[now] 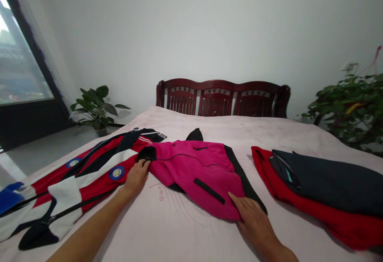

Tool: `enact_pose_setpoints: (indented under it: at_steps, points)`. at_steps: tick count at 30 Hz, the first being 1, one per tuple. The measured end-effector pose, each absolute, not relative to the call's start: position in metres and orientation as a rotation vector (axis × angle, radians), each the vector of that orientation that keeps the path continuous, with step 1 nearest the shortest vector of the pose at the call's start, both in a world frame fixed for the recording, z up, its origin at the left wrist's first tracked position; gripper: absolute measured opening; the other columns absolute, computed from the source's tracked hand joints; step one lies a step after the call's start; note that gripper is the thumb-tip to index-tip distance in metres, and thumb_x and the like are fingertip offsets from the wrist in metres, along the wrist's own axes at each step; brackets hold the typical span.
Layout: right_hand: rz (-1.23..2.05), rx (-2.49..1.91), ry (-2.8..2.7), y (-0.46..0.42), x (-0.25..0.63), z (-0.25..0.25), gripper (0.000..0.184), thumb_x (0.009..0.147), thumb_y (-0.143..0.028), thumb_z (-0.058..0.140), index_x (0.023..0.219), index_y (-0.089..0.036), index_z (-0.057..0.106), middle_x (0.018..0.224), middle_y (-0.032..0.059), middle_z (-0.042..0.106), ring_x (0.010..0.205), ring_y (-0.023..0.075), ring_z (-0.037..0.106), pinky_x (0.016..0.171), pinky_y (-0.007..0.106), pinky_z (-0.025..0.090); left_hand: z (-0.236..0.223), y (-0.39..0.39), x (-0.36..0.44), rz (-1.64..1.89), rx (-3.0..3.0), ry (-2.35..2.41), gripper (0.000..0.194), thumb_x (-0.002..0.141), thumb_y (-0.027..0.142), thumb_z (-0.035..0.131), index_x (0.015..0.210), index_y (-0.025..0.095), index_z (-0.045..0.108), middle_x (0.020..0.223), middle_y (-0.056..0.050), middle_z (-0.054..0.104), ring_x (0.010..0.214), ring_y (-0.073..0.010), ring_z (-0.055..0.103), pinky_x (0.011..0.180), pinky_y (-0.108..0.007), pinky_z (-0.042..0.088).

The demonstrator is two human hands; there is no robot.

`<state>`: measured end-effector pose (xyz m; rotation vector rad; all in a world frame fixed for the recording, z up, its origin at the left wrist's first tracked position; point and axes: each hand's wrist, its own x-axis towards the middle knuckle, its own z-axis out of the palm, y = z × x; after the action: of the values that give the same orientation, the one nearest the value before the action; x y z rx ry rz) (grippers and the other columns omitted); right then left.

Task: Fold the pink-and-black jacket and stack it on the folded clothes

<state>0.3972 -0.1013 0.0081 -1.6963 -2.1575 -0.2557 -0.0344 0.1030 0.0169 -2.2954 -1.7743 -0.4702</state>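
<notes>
A magenta jacket (199, 170) with black trim lies partly folded in the middle of the pale pink bed (179, 230). My left hand (137, 177) grips its black cuff at the jacket's left end. My right hand (250, 214) rests flat on the jacket's lower right hem, fingers together, pressing it to the bed. A red, white and navy jacket (74, 182) with round badges lies spread out just left of my left hand.
At the right lies a folded red garment (323, 214) with a dark folded garment (329, 182) on top. A dark wooden headboard (223, 98) stands at the far end. Potted plants stand at left (94, 106) and right (353, 110). A window (18, 66) fills the left wall.
</notes>
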Motion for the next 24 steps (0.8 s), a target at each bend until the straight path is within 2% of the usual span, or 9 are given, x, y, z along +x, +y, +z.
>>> enact_pose_setpoints:
  at_steps: [4, 8, 11, 13, 16, 18, 21, 22, 24]
  points:
    - [-0.115, -1.767, -2.096, -0.061, 0.407, 0.061, 0.049, 0.069, -0.008, 0.046, 0.108, -0.025, 0.070, 0.109, 0.0040, 0.074, 0.102, 0.0227, 0.067, 0.086, 0.034, 0.051, 0.038, 0.115, -0.041, -0.463, -2.328, -1.801, 0.026, 0.085, 0.010, 0.044, 0.100, 0.020, 0.063, 0.098, -0.007, 0.059, 0.088, -0.0197, 0.061, 0.072, -0.028, 0.045]
    - [-0.268, -1.878, -1.721, -0.011, 0.435, 0.155, 0.044, 0.074, -0.016, 0.049, 0.110, -0.029, 0.069, 0.103, 0.0019, 0.073, 0.094, 0.0247, 0.066, 0.077, 0.035, 0.049, 0.074, 0.125, -0.071, -0.725, -2.240, -1.768, 0.015, 0.085, 0.017, 0.045, 0.088, 0.021, 0.060, 0.097, -0.005, 0.057, 0.091, -0.0191, 0.059, 0.078, -0.028, 0.046]
    - [-0.583, -1.954, -1.354, 0.023, 0.444, 0.192, 0.044, 0.080, -0.023, 0.050, 0.123, -0.021, 0.062, 0.120, 0.0123, 0.066, 0.107, 0.0317, 0.058, 0.085, 0.044, 0.046, 0.091, 0.128, -0.093, -0.952, -2.101, -1.789, 0.014, 0.082, 0.020, 0.046, 0.084, 0.021, 0.059, 0.093, -0.005, 0.058, 0.092, -0.0202, 0.059, 0.081, -0.029, 0.046]
    - [-0.680, -1.921, -1.329, 0.031, 0.438, 0.181, 0.043, 0.084, -0.027, 0.050, 0.124, -0.015, 0.059, 0.124, 0.0170, 0.061, 0.113, 0.0335, 0.054, 0.091, 0.048, 0.044, 0.089, 0.126, -0.101, -0.860, -2.128, -1.865, 0.015, 0.080, 0.019, 0.046, 0.084, 0.022, 0.060, 0.090, -0.004, 0.059, 0.090, -0.0204, 0.060, 0.079, -0.029, 0.046]
    - [-0.439, -1.750, -1.663, 0.016, 0.418, 0.123, 0.031, 0.085, -0.018, 0.044, 0.109, -0.020, 0.064, 0.110, 0.0101, 0.066, 0.104, 0.0238, 0.059, 0.091, 0.038, 0.047, 0.071, 0.119, -0.103, -0.623, -2.253, -1.914, 0.024, 0.079, 0.016, 0.045, 0.094, 0.021, 0.063, 0.095, -0.006, 0.061, 0.091, -0.0214, 0.061, 0.080, -0.030, 0.046]
    - [-0.184, -1.696, -1.934, -0.001, 0.404, 0.075, 0.040, 0.079, -0.011, 0.044, 0.110, -0.023, 0.065, 0.114, 0.0066, 0.067, 0.106, 0.0213, 0.060, 0.093, 0.036, 0.047, 0.057, 0.112, -0.098, -0.530, -2.302, -1.860, 0.035, 0.077, 0.016, 0.048, 0.109, 0.019, 0.063, 0.105, -0.009, 0.062, 0.099, -0.0244, 0.060, 0.086, -0.034, 0.046]
    - [0.013, -1.743, -1.984, -0.016, 0.388, 0.023, 0.067, 0.067, -0.010, 0.051, 0.134, -0.018, 0.054, 0.141, 0.0130, 0.053, 0.128, 0.0276, 0.047, 0.105, 0.045, 0.039, 0.045, 0.102, -0.083, -0.405, -2.361, -1.761, 0.056, 0.075, 0.016, 0.055, 0.130, 0.022, 0.056, 0.127, -0.013, 0.057, 0.111, -0.0299, 0.056, 0.092, -0.041, 0.043]
    - [0.090, -1.737, -1.927, -0.015, 0.384, 0.014, 0.071, 0.065, -0.011, 0.053, 0.136, -0.017, 0.052, 0.145, 0.0144, 0.048, 0.132, 0.0292, 0.043, 0.107, 0.047, 0.036, 0.044, 0.099, -0.078, -0.367, -2.380, -1.750, 0.061, 0.074, 0.015, 0.056, 0.134, 0.025, 0.055, 0.131, -0.012, 0.056, 0.112, -0.0307, 0.056, 0.093, -0.042, 0.043]
    - [0.246, -1.661, -1.771, -0.006, 0.379, 0.008, 0.063, 0.064, -0.013, 0.055, 0.126, -0.017, 0.059, 0.143, 0.0134, 0.050, 0.132, 0.0297, 0.043, 0.110, 0.048, 0.033, 0.043, 0.096, -0.069, -0.319, -2.420, -1.766, 0.060, 0.074, 0.011, 0.055, 0.132, 0.027, 0.057, 0.126, -0.011, 0.059, 0.108, -0.0295, 0.058, 0.091, -0.042, 0.043]
